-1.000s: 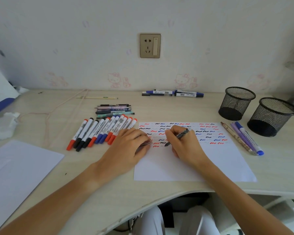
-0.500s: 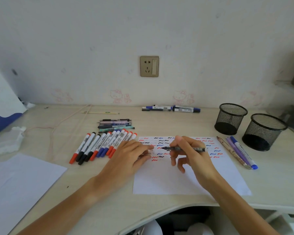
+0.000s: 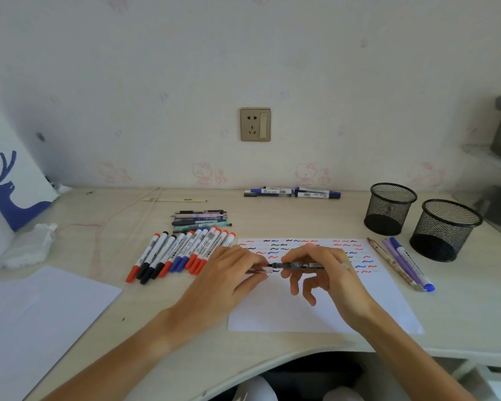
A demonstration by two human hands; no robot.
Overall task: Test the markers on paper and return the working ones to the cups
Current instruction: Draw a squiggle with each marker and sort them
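So the right hand (image 3: 327, 273) has the black pen (image 3: 297, 265) pinched between thumb and fingers, held level just above the test paper (image 3: 315, 311), tip pointing left toward the left hand (image 3: 229, 273). A second ago that same pen was tip-down on the sheet making a squiggle; now it's lifted off and turned sideways. Half a second ago it was already horizontal, so not much changed there, except the two hands have closed in and the pen tip now sits right at the left hand's fingertips. The left hand grips a small dark thing, looks like the pen's cap (image 3: 258, 271), at the paper's left edge, and has barely moved.

The paper's top half is covered in red, blue and black wavy test marks. Both mesh cups (image 3: 391, 208) (image 3: 446, 230) stand at the right, well apart from the hands, same spots as before. Three pens (image 3: 402, 263) lie between the paper and the nearer cup. The row of whiteboard markers (image 3: 182, 254) is just left of the paper, with a little stack of gel pens (image 3: 201, 219) behind it, and a few blue markers (image 3: 292, 193) by the wall. None of those have shifted. The camera has tilted up a bit, so more wall and the socket (image 3: 255, 124) show.
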